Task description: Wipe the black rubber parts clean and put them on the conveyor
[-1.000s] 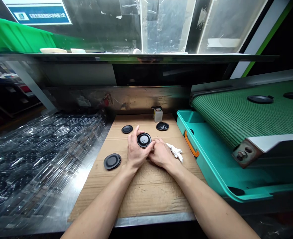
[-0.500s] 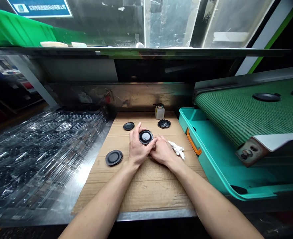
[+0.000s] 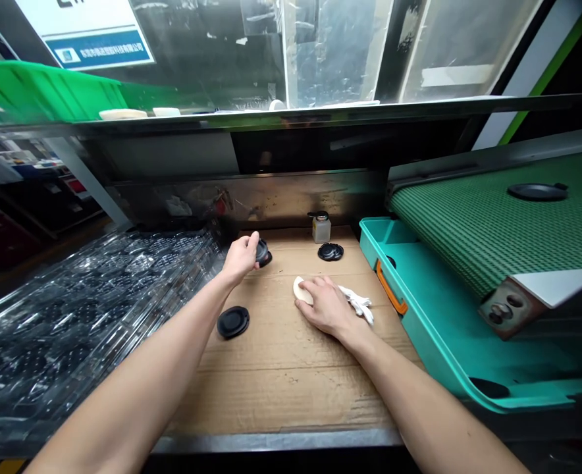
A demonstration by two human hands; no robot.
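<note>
My left hand [image 3: 241, 258] is closed on a round black plastic part [image 3: 261, 250], gripped by its edge. Just beneath and behind it, another black disc [image 3: 267, 259] lies on the cardboard. Over a rounded white pad [image 3: 301, 291] curl the fingers of my right hand [image 3: 326, 304], low on the cardboard. A crumpled white glove [image 3: 357, 303] lies against the far side of that hand. Closer to me sits a black round part [image 3: 233, 322], seemingly two stacked. Near the back, more black rings [image 3: 330, 251] lie before a small pump bottle [image 3: 321, 228].
Clear plastic trays [image 3: 93, 309] are piled on the left. At right a teal bin [image 3: 449, 368] with an orange handle stands under a green conveyor belt [image 3: 493, 217], which carries a black part [image 3: 538, 191]. A metal shelf [image 3: 291, 118] crosses above the cardboard [image 3: 281, 395].
My hands have parted. The left carried the black part away to the far left disc; the right moved slightly right and now covers a white pad that was out of sight. The view tilted slightly.
</note>
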